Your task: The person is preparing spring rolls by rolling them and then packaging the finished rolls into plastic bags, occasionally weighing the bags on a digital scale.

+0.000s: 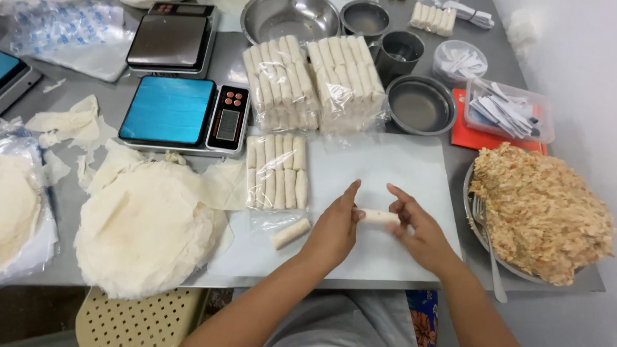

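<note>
**A:** Between both hands on the white board [411,167] sits a small rolled spring roll [378,216]. Left hand [334,228] and right hand [418,234] each pinch one end with their fingertips.

**B:** Yep, and a loose roll [290,232] lies just left, under a half-filled bag of rolls [277,170]. Wrapper stack [144,225] far left, filling plate [479,231] with a fork [488,247] on the right.

Bright, even, diffuse light fills the scene from above; shadows are faint and soft, lying close under the hands and along the fork [488,247]. Mild glare shows on the steel bowls [290,18] and the plastic-wrapped rolls [313,80]; focus is slightly soft throughout; straight table [479,67] edges bow at the frame's corners.
</note>
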